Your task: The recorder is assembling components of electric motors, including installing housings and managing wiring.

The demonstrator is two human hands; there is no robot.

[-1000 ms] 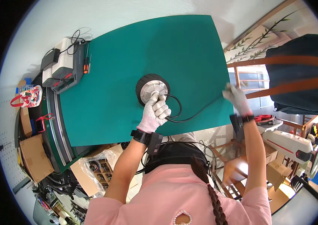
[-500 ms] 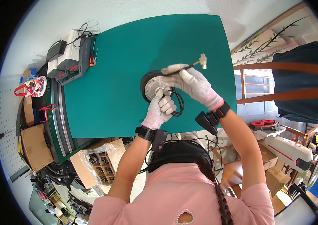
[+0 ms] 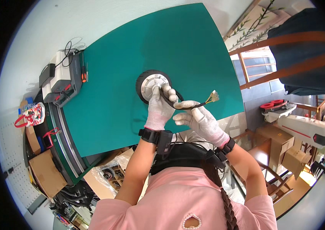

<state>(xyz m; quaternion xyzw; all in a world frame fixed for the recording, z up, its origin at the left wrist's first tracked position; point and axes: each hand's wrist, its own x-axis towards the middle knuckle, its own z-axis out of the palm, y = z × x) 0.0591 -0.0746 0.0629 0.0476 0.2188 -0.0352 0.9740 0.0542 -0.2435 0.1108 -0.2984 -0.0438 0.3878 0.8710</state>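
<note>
A small hub-motor wheel (image 3: 144,87) with a black tyre and silver hub is over the green table, its hub face toward me. My left hand (image 3: 160,109), in a white glove, is closed at the wheel's axle, thumb on the hub and fingers curled about the place where the black cable leaves it. That cable (image 3: 186,107) runs right to a connector (image 3: 214,97) with yellow wires showing. Also gloved, my right hand (image 3: 201,123) pinches the cable a little short of the connector, between thumb and forefinger; the other fingers point left, near my left hand.
On the table's (image 3: 185,42) left edge stand a grey-white device (image 3: 62,78) with cables and an orange-handled screwdriver (image 3: 83,74). Below left, an opened carton (image 3: 97,177) holds parts. A wooden chair frame (image 3: 247,68) with dark cloth is on the right.
My right hand has come down toward me with the cable end, from beyond the wheel to beside my left hand. The hanging loop of cable is now drawn up. My left hand stays at the hub.
</note>
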